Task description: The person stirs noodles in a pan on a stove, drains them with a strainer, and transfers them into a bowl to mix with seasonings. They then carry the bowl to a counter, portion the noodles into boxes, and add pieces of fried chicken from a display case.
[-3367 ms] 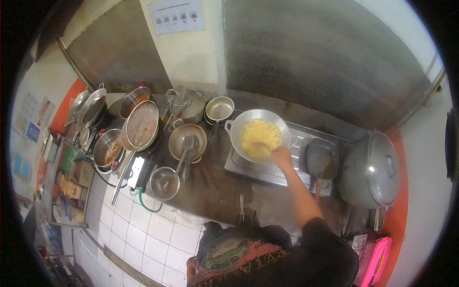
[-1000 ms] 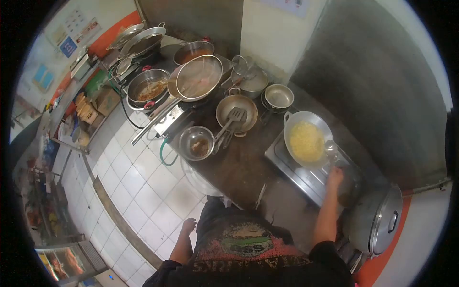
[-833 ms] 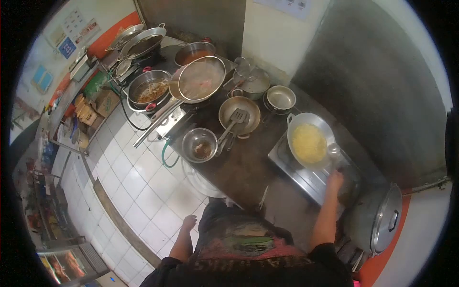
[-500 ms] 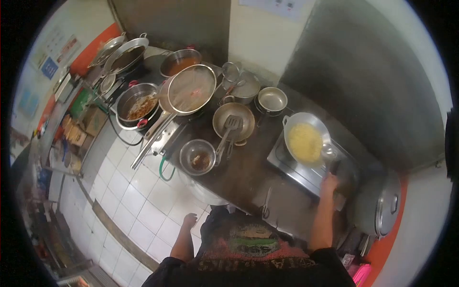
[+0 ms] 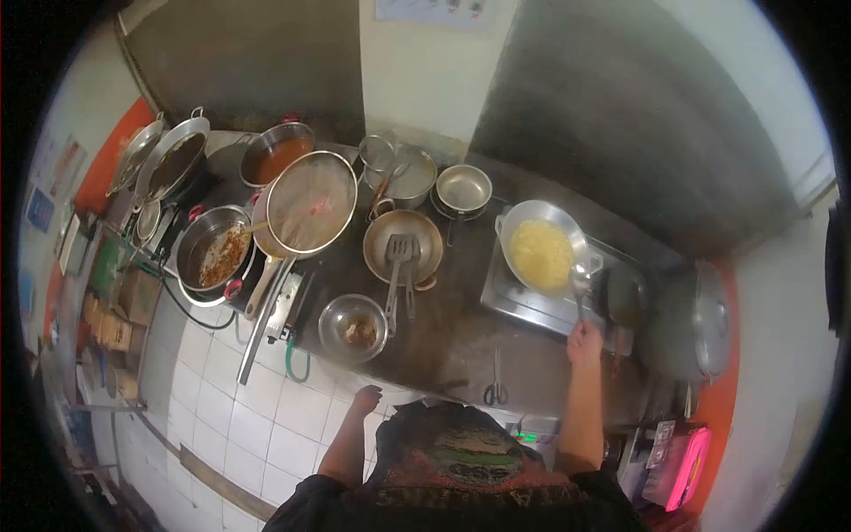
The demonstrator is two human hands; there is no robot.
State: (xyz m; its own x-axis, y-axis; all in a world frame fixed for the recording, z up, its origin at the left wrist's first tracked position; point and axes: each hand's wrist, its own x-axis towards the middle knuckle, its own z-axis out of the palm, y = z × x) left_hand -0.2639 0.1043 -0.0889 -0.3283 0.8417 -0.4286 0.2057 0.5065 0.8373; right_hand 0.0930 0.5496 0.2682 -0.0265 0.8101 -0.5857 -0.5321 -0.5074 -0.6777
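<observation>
Beside the wok, the right hand is clamping its grip on the ladle handle, the bowl lying just ahead; the left hand is hanging slack.

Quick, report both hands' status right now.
Left hand: open, empty, hanging beside the body.
Right hand: closed on the ladle handle, its bowl at the wok rim.
</observation>
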